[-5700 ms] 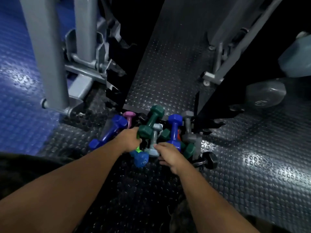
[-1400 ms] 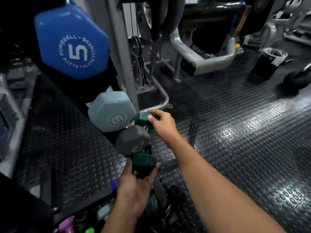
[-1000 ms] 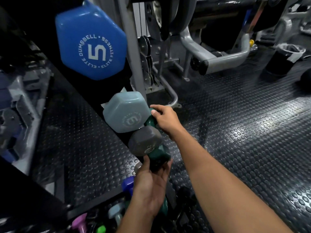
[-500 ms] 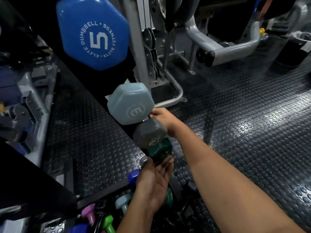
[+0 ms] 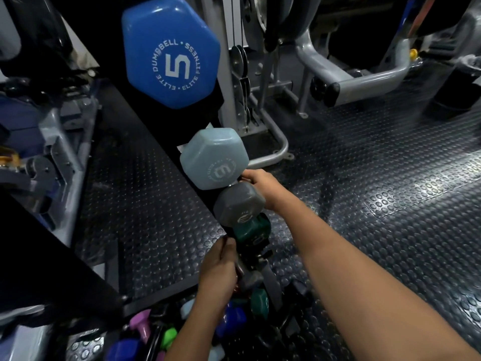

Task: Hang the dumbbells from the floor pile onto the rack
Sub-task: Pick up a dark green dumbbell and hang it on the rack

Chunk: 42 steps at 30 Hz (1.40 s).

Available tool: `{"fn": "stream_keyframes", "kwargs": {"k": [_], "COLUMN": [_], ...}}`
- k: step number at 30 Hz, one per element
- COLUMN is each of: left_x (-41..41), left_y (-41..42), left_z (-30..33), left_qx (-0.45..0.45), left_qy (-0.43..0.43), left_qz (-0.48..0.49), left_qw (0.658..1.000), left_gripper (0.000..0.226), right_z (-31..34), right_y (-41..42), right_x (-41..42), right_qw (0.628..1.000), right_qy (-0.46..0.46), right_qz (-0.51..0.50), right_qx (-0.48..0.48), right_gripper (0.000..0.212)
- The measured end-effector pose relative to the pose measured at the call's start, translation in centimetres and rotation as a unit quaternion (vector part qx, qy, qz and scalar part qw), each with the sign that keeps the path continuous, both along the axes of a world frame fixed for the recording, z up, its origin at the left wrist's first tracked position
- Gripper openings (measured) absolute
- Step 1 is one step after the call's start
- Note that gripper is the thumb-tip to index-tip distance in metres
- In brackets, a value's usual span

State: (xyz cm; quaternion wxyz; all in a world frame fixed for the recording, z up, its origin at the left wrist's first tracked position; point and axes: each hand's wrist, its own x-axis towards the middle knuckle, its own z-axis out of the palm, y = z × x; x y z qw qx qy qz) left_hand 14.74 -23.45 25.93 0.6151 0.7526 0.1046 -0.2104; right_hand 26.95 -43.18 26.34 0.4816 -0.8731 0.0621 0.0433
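**gymrat:** So the green dumbbell (image 5: 251,227) is sitting on the rack (image 5: 166,142) now, tucked right under the grey one (image 5: 238,204). A second ago the left hand (image 5: 218,267) was cupping it from below; now it's dropping off toward the floor pile (image 5: 161,332), fingertips just near the rack's lower pegs. Looks like that one's hung, so it's back to the pile for the next, I'd guess.

**liftbro:** And the right hand (image 5: 263,186)?

**gymrat:** It's staying up behind the grey head, just under the pale blue 3 (image 5: 214,158). Earlier it was gripping the green one's far end. Now the fingers are going behind the heads, so I honestly can't tell if it's gripping anything or just letting go.

**liftbro:** Left hand holding something?

**gymrat:** Fingers are looking loose and mostly straight, nothing visibly in them, but it's dark down there and there's a grey shape right beside the palm I can't make out.

**liftbro:** How much is left?

**gymrat:** Plenty. Pink, lime, blue and another green are showing in the pile, though the frame's cutting off the bottom. The big blue 5 (image 5: 171,53) is hanging up top.
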Motion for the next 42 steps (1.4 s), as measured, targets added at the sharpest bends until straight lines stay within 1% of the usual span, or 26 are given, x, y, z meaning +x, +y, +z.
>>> {"fn": "stream_keyframes", "kwargs": {"k": [1, 4, 5, 8, 10, 13, 16, 19, 22, 26, 29, 32, 36, 40, 42], "left_x": [-0.1, -0.3, -0.3, -0.4, -0.3, 0.0, 0.5, 0.9, 1.3, 1.5, 1.6, 1.3, -1.4, -4.8, -6.5], "left_y": [0.1, 0.0, 0.1, 0.1, 0.1, -0.1, -0.4, -0.5, -0.6, -0.2, 0.5, 1.4, 3.6, 6.7, 8.6], "left_z": [0.1, 0.9, 0.9, 1.2, 1.3, 1.6, 1.9, 2.4, 3.3, 4.8, 6.0, 7.0, 7.5, 8.5, 8.5], "left_qx": [0.025, 0.045, 0.052, 0.076, 0.094, 0.11, 0.14, 0.156, 0.174, 0.244, 0.311, 0.37, 0.386, 0.416, 0.417], "left_qy": [-0.018, -0.045, -0.049, -0.049, -0.047, -0.055, -0.043, -0.02, -0.03, -0.041, -0.053, -0.104, -0.211, -0.26, -0.285], "left_qz": [-0.01, -0.034, -0.04, -0.046, -0.046, -0.041, -0.046, -0.068, -0.101, -0.18, -0.225, -0.259, -0.283, -0.304, -0.297], "left_qw": [0.999, 0.997, 0.997, 0.995, 0.993, 0.992, 0.988, 0.985, 0.979, 0.952, 0.922, 0.886, 0.852, 0.817, 0.81], "left_gripper": [0.017, 0.011, 0.014, 0.033, 0.04, 0.042, 0.046, 0.052, 0.055, 0.06, 0.063, 0.07, 0.054, 0.05, 0.051], "right_z": [0.0, 0.2, 0.4, 1.1, 1.3, 1.5, 1.6, 2.3, 3.0, 4.3, 5.8, 7.5, 8.9, 8.8, 8.9], "right_y": [0.0, 0.0, 0.1, 0.1, 0.1, 0.4, 0.4, 0.5, 0.7, 1.1, 1.6, 1.7, 1.3, 1.6, 2.5], "right_x": [0.0, -0.1, -0.2, -0.6, -0.8, -1.1, -1.4, -2.1, -2.9, -4.7, -6.9, -9.5, -14.0, -19.2, -21.5], "right_qw": [1.0, 1.0, 1.0, 1.0, 1.0, 1.0, 1.0, 1.0, 0.999, 0.996, 0.992, 0.986, 0.978, 0.975, 0.976], "right_qy": [0.0, 0.006, 0.006, 0.006, 0.0, 0.001, 0.004, 0.011, 0.009, -0.002, -0.006, 0.009, 0.076, 0.108, 0.11], "right_qz": [0.001, -0.001, -0.002, 0.006, 0.01, 0.011, -0.006, -0.017, -0.039, -0.073, -0.061, -0.089, -0.104, -0.108, -0.105], "right_qx": [0.0, 0.004, 0.002, 0.006, 0.008, 0.01, 0.002, 0.009, -0.014, -0.048, -0.113, -0.139, -0.166, -0.162, -0.156], "right_gripper": [0.049, 0.049, 0.05, 0.055, 0.05, 0.048, 0.046, 0.045, 0.044, 0.043, 0.042, 0.036, 0.039, 0.04, 0.041]}}
